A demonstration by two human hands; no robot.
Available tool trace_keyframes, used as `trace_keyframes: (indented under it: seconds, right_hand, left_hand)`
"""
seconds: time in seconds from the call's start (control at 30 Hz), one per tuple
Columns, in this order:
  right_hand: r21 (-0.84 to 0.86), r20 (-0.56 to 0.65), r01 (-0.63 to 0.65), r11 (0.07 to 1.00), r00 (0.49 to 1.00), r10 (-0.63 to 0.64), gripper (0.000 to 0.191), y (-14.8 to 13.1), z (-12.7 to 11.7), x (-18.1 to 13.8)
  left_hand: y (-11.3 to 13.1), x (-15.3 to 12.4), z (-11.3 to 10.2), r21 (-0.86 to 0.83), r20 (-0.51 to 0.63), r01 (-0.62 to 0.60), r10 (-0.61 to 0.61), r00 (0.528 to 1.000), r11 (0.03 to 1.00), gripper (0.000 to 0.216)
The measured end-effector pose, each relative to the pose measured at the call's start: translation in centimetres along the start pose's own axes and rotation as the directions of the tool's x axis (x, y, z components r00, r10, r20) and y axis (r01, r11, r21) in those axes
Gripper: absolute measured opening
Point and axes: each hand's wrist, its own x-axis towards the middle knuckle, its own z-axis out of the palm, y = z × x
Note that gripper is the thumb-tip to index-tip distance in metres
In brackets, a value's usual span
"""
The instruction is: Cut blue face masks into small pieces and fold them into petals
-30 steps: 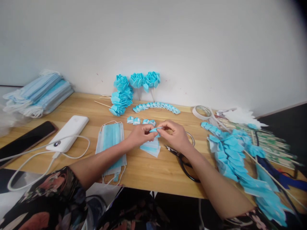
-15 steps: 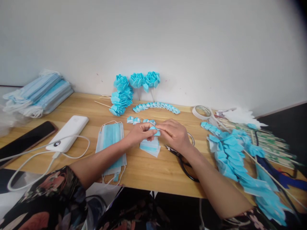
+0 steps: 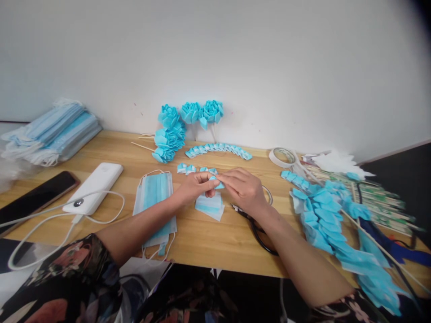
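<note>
Carefully, my left hand (image 3: 195, 185) and right hand (image 3: 245, 188) pinch a small folded light-blue fabric piece (image 3: 215, 181); I should crease evenly.

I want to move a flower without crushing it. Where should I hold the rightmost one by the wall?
Probably by the thin stem, just under the head of the rightmost blue flower, coming from the right. It stands upright, its layered petals spread above the bare stem; the neighbouring flower crowds its left, and a curved row of folded pieces lies in front.
</note>
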Motion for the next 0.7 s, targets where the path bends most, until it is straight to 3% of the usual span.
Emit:
trace_keyframes:
  seconds: [0.2, 0.3, 0.37, 0.47, 0.57, 0.7]
  right_hand:
    - [0.025, 0.040, -0.060, 0.998, 0.997, 0.059, 0.032, -0.32, -0.03, 0.11]
    - [0.128, 0.018, -0.187, 0.974, 0.982, 0.186, 0.034, -0.66, 0.00, 0.28]
    - [0.239, 0.024, -0.360, 0.902, 0.931, 0.365, 0.034, -0.74, -0.02, 0.40]
    - [0.421, 0.172, -0.573, 0.703, 0.812, 0.558, 0.031, -0.56, -0.08, 0.52]
    - [0.487, 0.308, -0.626, 0.609, 0.776, 0.551, 0.035, -0.35, -0.14, 0.64]
    - [0.446, 0.316, -0.644, 0.621, 0.763, 0.564, 0.037, -0.60, -0.23, 0.83]
  left_hand:
    - [0.21, -0.02, 0.09, 0.005, -0.033, 0.012, -0.012, 0.999, 1.000, 0.040]
    - [0.21, 0.02, 0.07, -0.004, -0.048, 0.013, -0.014, 0.999, 1.000, 0.037]
    - [0.22, 0.04, 0.03, 0.007, -0.057, 0.010, -0.009, 0.998, 1.000, 0.035]
    - [0.25, 0.08, -0.03, 0.058, -0.063, -0.007, 0.011, 0.998, 0.998, 0.034]
    - [0.18, 0.13, -0.06, 0.103, -0.059, -0.026, 0.033, 0.998, 0.994, 0.034]
    - [-0.11, 0.21, -0.10, 0.153, -0.060, -0.039, 0.049, 0.997, 0.987, 0.033]
